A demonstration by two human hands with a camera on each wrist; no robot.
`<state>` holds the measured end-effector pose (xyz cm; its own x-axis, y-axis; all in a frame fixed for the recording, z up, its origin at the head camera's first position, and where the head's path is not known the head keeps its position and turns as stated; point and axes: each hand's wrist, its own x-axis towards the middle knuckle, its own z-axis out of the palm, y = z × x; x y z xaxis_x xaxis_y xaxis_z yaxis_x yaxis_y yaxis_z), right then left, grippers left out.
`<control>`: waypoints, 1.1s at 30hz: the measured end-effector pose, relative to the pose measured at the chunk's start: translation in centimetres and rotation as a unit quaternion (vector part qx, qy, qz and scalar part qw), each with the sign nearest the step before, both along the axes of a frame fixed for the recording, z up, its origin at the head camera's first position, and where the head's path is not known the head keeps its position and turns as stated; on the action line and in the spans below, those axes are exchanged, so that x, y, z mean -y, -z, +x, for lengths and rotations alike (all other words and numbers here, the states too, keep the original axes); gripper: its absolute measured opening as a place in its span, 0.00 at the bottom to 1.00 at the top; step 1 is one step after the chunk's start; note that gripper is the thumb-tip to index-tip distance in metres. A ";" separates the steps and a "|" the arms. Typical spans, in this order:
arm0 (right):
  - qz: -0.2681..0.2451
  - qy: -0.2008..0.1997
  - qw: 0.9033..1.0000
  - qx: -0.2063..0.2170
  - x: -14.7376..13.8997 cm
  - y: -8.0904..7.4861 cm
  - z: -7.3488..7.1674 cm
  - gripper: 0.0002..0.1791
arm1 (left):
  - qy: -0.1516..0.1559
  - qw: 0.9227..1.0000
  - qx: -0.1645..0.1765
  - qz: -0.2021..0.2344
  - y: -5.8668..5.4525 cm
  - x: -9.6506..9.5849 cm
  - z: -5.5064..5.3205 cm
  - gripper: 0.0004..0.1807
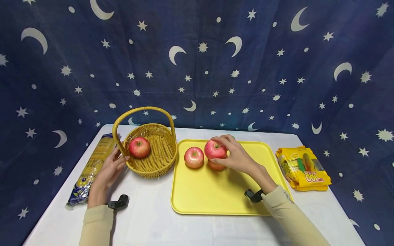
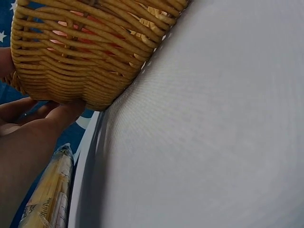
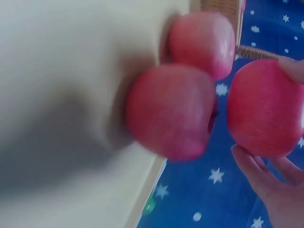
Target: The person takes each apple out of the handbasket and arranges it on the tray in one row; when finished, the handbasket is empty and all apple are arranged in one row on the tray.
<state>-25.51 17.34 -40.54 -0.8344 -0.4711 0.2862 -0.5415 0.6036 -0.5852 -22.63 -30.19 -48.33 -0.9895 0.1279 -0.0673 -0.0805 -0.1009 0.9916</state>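
My right hand [image 1: 235, 155] pinches a red apple [image 1: 214, 149] between thumb and fingers, held above the yellow tray [image 1: 209, 194]. In the right wrist view, a gap shows between this apple [image 3: 266, 109] and another apple [image 3: 171, 111] standing on the tray. A further apple [image 1: 194, 157] sits on the tray just to the left. At the left, my left hand [image 1: 109, 167] grips the side of a wicker basket [image 1: 163, 160] near the base of its handle, fingers against the outer weave. Inside the basket lies one apple [image 1: 139, 147], against the left wall.
A long clear pack of spaghetti [image 1: 92, 171] lies left of the basket, beside my left forearm. A yellow printed snack bag [image 1: 303, 169] lies right of the tray. Behind the white table [image 1: 147, 215] hangs a blue curtain with moons and stars.
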 end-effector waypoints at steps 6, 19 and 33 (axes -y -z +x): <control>0.008 0.030 1.000 -0.008 -2.9 0.1 0.5 0.40 | 0.002 1.000 -0.003 0.003 0.3 0.1 -0.1 0.46; 0.034 0.089 0.995 -0.003 -7.9 1.9 1.0 0.40 | -0.001 1.000 -0.001 0.007 -0.2 -0.1 0.1 0.47; 0.050 0.097 0.994 0.028 -9.3 5.4 0.5 0.41 | -0.003 1.000 -0.015 0.010 0.1 -0.1 0.1 0.46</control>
<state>-25.02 26.66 -45.99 -0.9253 -0.3244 0.1963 -0.3780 0.7497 -0.5432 -22.49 -30.06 -48.44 -0.9918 0.1226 -0.0351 -0.0501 -0.1219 0.9913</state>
